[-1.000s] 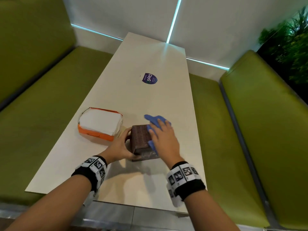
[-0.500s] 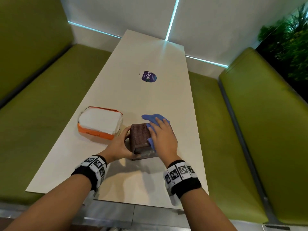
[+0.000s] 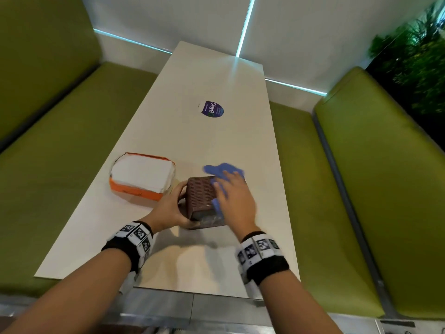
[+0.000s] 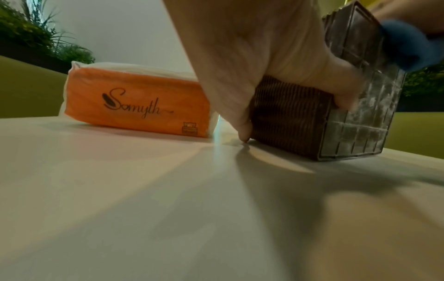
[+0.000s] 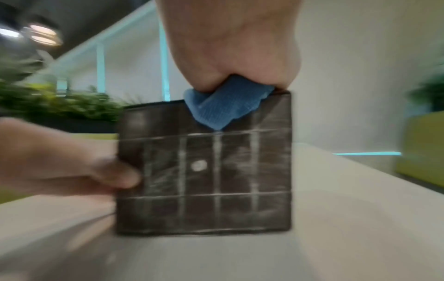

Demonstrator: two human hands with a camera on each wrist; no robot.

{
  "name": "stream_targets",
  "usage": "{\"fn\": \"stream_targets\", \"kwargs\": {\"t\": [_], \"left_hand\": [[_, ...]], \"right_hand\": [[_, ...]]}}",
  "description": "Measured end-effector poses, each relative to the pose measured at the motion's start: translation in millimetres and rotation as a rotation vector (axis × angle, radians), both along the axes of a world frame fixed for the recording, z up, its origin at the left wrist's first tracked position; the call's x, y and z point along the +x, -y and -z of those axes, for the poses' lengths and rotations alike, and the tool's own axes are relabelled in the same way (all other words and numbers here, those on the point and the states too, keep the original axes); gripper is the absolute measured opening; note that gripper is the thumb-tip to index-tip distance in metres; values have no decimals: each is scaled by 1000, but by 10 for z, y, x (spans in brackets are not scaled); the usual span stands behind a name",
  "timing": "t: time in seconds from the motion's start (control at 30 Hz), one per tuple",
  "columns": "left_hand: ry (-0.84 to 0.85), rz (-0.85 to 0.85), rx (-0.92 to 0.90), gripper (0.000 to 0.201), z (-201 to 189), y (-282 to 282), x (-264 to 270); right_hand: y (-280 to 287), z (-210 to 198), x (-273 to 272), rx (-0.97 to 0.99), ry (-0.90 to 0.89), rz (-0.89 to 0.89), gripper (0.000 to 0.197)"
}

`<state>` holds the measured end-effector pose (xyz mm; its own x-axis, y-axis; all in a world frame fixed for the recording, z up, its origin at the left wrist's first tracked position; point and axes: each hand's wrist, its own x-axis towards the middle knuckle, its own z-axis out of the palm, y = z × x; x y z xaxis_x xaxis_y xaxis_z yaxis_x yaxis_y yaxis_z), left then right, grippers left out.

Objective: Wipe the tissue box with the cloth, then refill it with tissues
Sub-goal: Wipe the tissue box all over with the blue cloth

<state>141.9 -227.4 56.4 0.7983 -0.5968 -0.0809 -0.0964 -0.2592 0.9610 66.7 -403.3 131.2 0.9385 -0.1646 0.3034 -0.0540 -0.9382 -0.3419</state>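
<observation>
Head view: a dark brown ribbed tissue box [image 3: 201, 195] lies on its side on a long pale surface [image 3: 192, 141], near its front edge, between 2 green upholstered benches [image 3: 385, 189]. The left hand [image 3: 168, 209] grips the box's left side, thumb curled over the near end face and fingers wrapped along the far side. The right hand [image 3: 234, 198] lies flat, fingers spread, on a blue cloth [image 3: 220, 171] pressed against the box's upper face; the cloth sticks out beyond the fingertips and below the palm. Motion blur softens this hand.

Left of the box, just beside the left hand, rests an orange-and-white pack of tissues [image 3: 142, 175], its white face upward. Farther along the surface sits a round purple sticker [image 3: 211, 108] reading "ClayG"; its smaller print is illegible. Both wrists carry black bands with square black-and-white markers [image 3: 136, 235].

Left wrist view: the pack [image 4: 137, 102] bears the script word "Somyth" and a small tissue-box pictogram at its lower right corner. The left hand's [image 4: 259, 57] little finger touches the surface at the box's [image 4: 288, 116] ribbed side.

Right wrist view: the box's near end face [image 5: 204, 171] shows a pale scuffed grid with 1 small round mark at centre; no writing is legible there. The cloth [image 5: 225, 102] is bunched under the right hand [image 5: 230, 41] at the top edge.
</observation>
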Motion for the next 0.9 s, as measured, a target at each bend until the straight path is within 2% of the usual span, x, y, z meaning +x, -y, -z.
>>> {"fn": "stream_targets", "kwargs": {"t": [0.07,0.13,0.17,0.23,0.3,0.4,0.47,0.57,0.6,0.67,0.7,0.8,0.83,0.9], "left_hand": [[-3,14,-4,116,8,13,0],[-5,23,3,116,38,34,1],[-17,16,8,116,48,39,4],[-6,2,2,113,57,45,10],[64,-1,47,106,27,37,1],[66,-15,38,95,5,34,-10],[14,-10,-14,103,56,28,0],[-9,-3,-37,113,42,14,-19],[-17,3,-27,115,27,14,-17],[-25,-13,-1,112,36,24,-23],[-20,-12,13,106,33,22,-35],[16,-29,164,57,32,-12,-53],[17,-52,199,54,32,-21,-59],[15,-43,104,85,31,-19,-47]], "right_hand": [[231,-4,-29,57,-7,252,34],[164,-3,-14,59,-99,391,40],[31,-18,2,-27,-173,351,44],[-341,8,34,-117,-206,127,50],[-606,72,50,-31,-197,-31,46],[-472,11,-1,-75,-102,-160,44],[-117,33,-28,-101,-165,-109,40],[247,114,14,-4,-70,215,37],[201,125,52,-4,-114,263,38],[-110,135,57,-148,-224,164,43],[-314,102,51,-199,-207,78,44],[-701,34,9,-96,-131,-140,38],[-671,14,4,-57,-137,-192,40],[-403,20,-30,-77,-148,-217,41]]}}
